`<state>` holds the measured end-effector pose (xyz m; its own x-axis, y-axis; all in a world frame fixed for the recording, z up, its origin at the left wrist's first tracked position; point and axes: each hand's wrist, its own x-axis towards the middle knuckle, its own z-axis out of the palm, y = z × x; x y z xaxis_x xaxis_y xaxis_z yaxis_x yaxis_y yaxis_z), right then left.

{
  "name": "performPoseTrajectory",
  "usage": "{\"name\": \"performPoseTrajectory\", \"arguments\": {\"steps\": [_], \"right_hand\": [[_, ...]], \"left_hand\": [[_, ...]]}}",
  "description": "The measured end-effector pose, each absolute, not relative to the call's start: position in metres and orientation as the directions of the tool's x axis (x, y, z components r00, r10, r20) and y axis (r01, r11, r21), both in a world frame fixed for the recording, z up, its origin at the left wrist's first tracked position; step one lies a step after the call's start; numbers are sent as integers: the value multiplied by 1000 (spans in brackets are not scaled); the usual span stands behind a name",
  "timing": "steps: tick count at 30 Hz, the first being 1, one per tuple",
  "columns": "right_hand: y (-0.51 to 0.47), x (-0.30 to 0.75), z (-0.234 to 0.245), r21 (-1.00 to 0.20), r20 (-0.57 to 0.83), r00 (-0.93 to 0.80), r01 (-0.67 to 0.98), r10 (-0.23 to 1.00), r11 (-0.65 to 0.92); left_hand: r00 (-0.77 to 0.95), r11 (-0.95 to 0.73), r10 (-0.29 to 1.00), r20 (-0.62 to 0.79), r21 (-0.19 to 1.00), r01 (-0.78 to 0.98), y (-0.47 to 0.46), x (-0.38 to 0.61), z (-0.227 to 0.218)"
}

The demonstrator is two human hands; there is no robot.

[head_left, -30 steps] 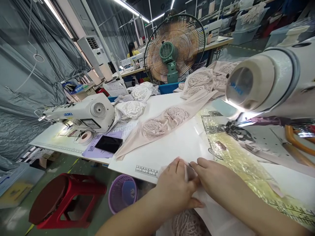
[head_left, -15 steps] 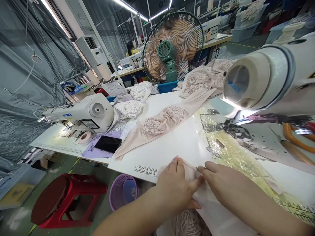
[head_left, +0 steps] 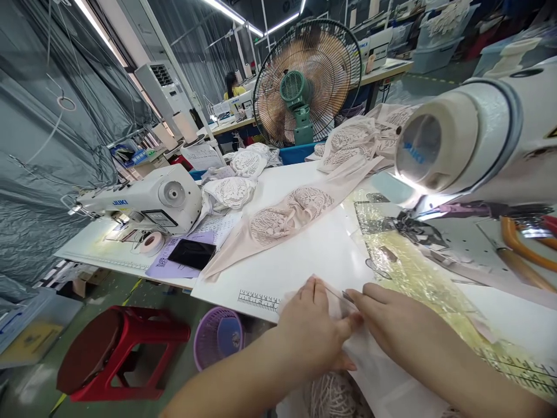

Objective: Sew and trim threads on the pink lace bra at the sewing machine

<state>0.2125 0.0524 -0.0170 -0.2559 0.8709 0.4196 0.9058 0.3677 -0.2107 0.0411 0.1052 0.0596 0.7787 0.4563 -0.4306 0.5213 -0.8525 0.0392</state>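
Note:
My left hand (head_left: 311,334) and my right hand (head_left: 391,328) meet at the near edge of the white sewing table (head_left: 304,261). Both pinch a pale beige fabric piece (head_left: 369,371) that lies under them and hangs off the table toward me. A small thin metal tool (head_left: 347,296) shows between the fingertips; which hand holds it I cannot tell. The fingers of both hands are curled and pressed on the cloth. A lace garment (head_left: 285,217) lies stretched across the table beyond my hands. The sewing machine head (head_left: 474,139) stands at the right.
A second sewing machine (head_left: 143,200), a black phone (head_left: 191,253) and a tape roll (head_left: 151,244) sit at the left. Lace piles (head_left: 357,142) and a standing fan (head_left: 307,81) lie behind. A red stool (head_left: 117,354) and a purple basket (head_left: 217,342) stand on the floor. A person sits far back.
My hands have stayed at the table edge, shifting only slightly on the cloth; the right fingertips moved a little toward the left hand. The view rose slightly.

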Motion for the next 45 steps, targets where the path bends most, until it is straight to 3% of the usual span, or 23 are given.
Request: {"name": "performPoseTrajectory", "arguments": {"steps": [23, 26, 33, 40, 45], "right_hand": [[30, 223, -16, -149, 336, -278, 928, 900, 342], [21, 229, -10, -167, 314, -270, 928, 910, 332], [4, 234, -19, -276, 337, -62, 948, 939, 161], [7, 222, -19, -337, 340, -9, 932, 940, 131], [16, 218, -14, -313, 355, -39, 936, 934, 158]], "left_hand": [[801, -852, 476, -363, 37, 523, 105, 37, 42], [810, -854, 480, -336, 32, 519, 106, 35, 40], [834, -848, 525, -170, -20, 529, 96, 35, 39], [908, -909, 417, -46, -12, 416, 80, 38, 11], [902, -905, 421, -95, 28, 425, 75, 35, 18]]}}
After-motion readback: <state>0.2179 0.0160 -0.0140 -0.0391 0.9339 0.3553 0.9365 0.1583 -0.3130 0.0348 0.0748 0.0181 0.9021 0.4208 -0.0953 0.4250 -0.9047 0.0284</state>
